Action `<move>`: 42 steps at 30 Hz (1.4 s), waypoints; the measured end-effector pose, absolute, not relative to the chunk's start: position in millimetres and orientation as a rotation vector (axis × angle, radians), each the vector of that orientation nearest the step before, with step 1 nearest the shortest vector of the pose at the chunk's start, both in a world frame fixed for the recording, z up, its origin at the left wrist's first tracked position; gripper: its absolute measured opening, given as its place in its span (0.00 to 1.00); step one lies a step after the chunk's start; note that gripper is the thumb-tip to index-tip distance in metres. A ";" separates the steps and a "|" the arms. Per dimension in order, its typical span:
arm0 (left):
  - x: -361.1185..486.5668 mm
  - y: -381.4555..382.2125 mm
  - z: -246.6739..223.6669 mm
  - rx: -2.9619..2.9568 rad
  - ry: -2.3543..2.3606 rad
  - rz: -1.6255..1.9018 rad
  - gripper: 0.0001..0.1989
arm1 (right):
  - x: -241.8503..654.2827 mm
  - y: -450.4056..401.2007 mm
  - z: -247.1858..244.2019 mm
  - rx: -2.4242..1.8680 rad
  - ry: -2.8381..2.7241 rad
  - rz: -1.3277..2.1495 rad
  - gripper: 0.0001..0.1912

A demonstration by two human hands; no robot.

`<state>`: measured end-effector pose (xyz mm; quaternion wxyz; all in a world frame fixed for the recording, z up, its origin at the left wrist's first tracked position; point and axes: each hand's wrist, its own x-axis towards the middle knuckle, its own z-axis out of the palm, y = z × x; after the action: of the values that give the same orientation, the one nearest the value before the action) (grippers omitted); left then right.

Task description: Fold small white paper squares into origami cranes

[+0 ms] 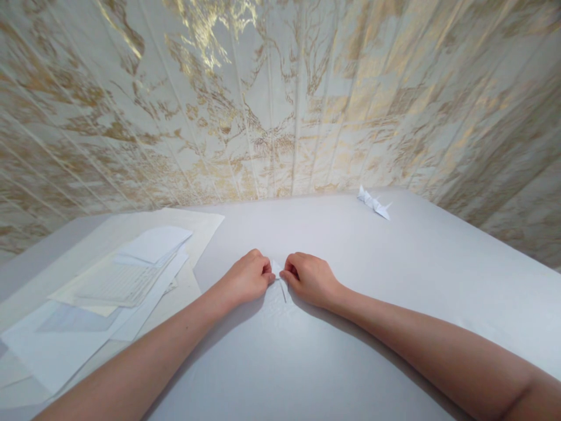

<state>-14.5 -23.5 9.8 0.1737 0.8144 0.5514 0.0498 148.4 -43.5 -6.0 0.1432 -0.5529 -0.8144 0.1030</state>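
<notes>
A small piece of folded white paper (283, 287) is held between my two hands over the middle of the table. My left hand (250, 276) pinches its left side with thumb and bent fingers. From the other side my right hand (310, 278) pinches it the same way. One pointed end of the paper shows above the fingertips and a narrow strip slants down toward me. The fingers hide the rest of its folds.
Several folded white paper figures (374, 203), which look like origami cranes, stand in a row at the back right. Loose paper sheets (79, 342) and a lined pad (118, 282) lie overlapping on the left of the white table (350, 362). A gold-patterned wall (272, 105) rises behind.
</notes>
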 end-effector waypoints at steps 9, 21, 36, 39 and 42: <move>-10.2 -26.8 9.9 2.354 1.606 0.096 0.09 | 147.8 -44.4 -4.4 -1.603 -2.335 0.301 0.07; -9.5 -29.8 10.4 2.375 1.633 0.029 0.10 | 148.1 -44.7 -3.2 -1.604 -2.344 0.303 0.07; -6.5 -28.7 7.2 2.358 1.682 0.074 0.08 | 148.6 -43.5 -6.3 -1.572 -2.323 0.299 0.07; -7.4 -27.3 5.3 2.356 1.677 0.086 0.06 | 148.5 -43.6 -6.5 -1.573 -2.304 0.305 0.06; -8.7 -24.4 1.6 2.352 1.674 0.151 0.04 | 148.1 -44.2 -6.5 -1.593 -2.277 0.320 0.06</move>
<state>-8.7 -24.4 1.6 0.1251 0.8071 0.5747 0.0519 148.1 -44.2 -6.5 0.1712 -0.5612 -0.8019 0.1127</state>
